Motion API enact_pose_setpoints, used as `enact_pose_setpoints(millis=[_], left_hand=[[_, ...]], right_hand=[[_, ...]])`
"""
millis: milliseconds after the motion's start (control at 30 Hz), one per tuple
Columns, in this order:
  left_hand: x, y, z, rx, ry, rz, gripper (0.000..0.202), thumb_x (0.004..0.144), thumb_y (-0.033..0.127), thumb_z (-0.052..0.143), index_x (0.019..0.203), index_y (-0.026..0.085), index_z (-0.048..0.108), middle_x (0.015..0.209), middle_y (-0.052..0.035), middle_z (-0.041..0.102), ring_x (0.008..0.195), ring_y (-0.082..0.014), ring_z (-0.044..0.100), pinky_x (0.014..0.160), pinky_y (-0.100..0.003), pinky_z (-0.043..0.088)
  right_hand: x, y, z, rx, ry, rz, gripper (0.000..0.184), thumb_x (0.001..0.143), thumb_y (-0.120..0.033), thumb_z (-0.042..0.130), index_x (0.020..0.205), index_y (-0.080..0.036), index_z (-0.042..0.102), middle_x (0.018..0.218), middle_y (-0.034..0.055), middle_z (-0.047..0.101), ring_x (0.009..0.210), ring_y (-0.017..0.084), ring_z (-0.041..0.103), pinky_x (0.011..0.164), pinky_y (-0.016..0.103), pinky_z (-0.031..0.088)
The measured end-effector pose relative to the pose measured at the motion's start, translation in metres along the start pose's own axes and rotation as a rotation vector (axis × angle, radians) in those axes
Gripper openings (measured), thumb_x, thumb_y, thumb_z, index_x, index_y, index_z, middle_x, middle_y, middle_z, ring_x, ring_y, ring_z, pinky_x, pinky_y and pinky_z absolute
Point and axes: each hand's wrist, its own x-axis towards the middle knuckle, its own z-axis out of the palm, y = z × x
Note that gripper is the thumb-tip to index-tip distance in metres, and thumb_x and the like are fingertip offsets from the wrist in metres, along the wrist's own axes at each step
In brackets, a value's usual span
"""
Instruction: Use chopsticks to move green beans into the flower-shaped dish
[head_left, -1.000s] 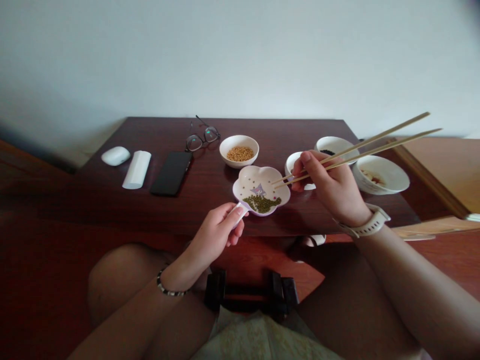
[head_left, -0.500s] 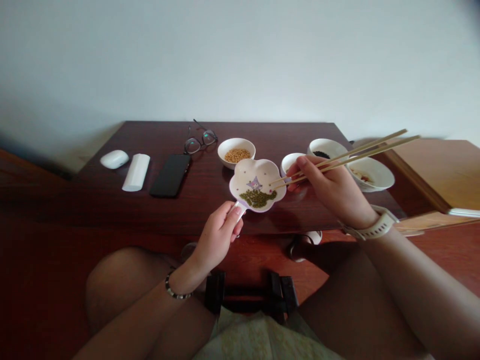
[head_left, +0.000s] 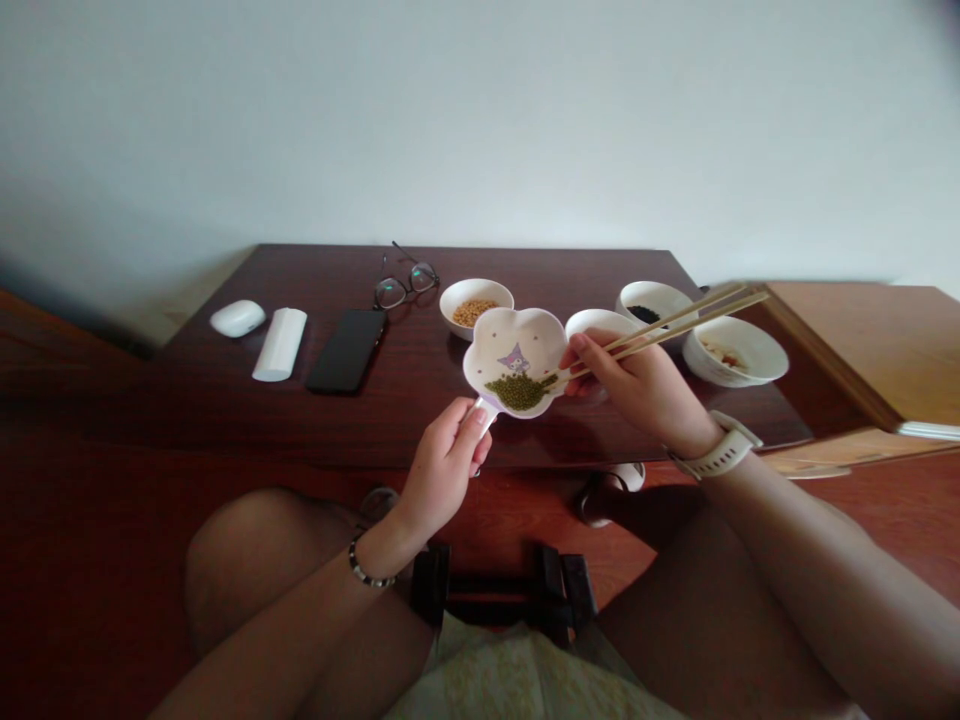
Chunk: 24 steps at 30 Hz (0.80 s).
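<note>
My left hand [head_left: 448, 457] is closed round the short handle of a white flower-shaped dish [head_left: 491, 340] with a purple rim and a cartoon print. Small green beans [head_left: 517, 392] lie heaped in the part of the dish nearest me, which is tilted my way. In my right hand [head_left: 637, 385] is a pair of wooden chopsticks [head_left: 694, 318]. Their tips reach the beans at the dish's right side. A white bowl [head_left: 600, 322] stands just behind my right fingers, partly hidden by them; its contents do not show.
Behind the dish stands a bowl of yellow beans [head_left: 476, 293]. At right are a bowl with black contents [head_left: 656, 294] and a wider bowl [head_left: 750, 350] holding a few pale and reddish pieces. Glasses [head_left: 407, 287], a black phone [head_left: 346, 350], a white case [head_left: 280, 345] and a white mouse-like object [head_left: 238, 318] lie left.
The dish now tilts more toward me, and the beans have gathered nearer its handle. My right hand has moved left and slightly down, bringing the chopstick tips into the beans.
</note>
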Motion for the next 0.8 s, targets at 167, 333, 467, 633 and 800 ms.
enact_pose_setpoints(millis=[167,333,467,633,800], left_hand=[[-0.001,-0.002,0.0,-0.007,-0.001,0.001,0.036,0.112,0.045,0.046,0.086,0.021,0.05,0.064,0.0062,0.047,0.053,-0.0089,0.041,0.051,-0.024,0.033],[-0.002,-0.002,0.002,-0.013,0.005,0.006,0.036,0.112,0.043,0.047,0.085,0.021,0.049,0.064,0.0064,0.047,0.054,-0.0089,0.042,0.052,-0.024,0.033],[-0.002,-0.001,0.004,-0.012,0.007,0.005,0.034,0.113,0.042,0.046,0.087,0.021,0.05,0.064,0.0068,0.047,0.053,-0.0093,0.042,0.053,-0.025,0.034],[-0.003,-0.001,0.004,-0.007,0.0,-0.003,0.034,0.113,0.042,0.046,0.087,0.021,0.05,0.064,0.0067,0.047,0.053,-0.0093,0.042,0.053,-0.025,0.034],[-0.003,-0.001,0.004,-0.001,0.005,-0.005,0.035,0.112,0.043,0.046,0.085,0.021,0.049,0.064,0.0064,0.047,0.053,-0.0092,0.042,0.053,-0.025,0.035]], right_hand=[[0.001,0.007,0.01,0.102,-0.032,0.071,0.043,0.105,-0.06,0.055,0.091,-0.023,0.07,0.087,0.0049,0.075,0.072,0.018,0.075,0.06,0.03,0.059],[0.002,0.005,0.016,0.075,-0.068,0.08,0.042,0.104,-0.06,0.057,0.091,-0.023,0.071,0.089,0.0055,0.077,0.071,0.018,0.075,0.061,0.03,0.061],[0.0,0.001,0.021,0.099,-0.096,0.068,0.044,0.105,-0.06,0.054,0.089,-0.022,0.067,0.076,0.0026,0.072,0.067,0.016,0.073,0.06,0.028,0.059],[-0.001,0.002,0.026,0.136,-0.094,0.045,0.045,0.107,-0.06,0.049,0.086,-0.022,0.063,0.074,0.0016,0.069,0.066,0.016,0.072,0.06,0.027,0.058],[0.002,0.003,0.022,0.163,-0.025,0.054,0.045,0.106,-0.061,0.052,0.084,-0.023,0.063,0.07,0.0021,0.068,0.064,0.017,0.072,0.057,0.028,0.057]])
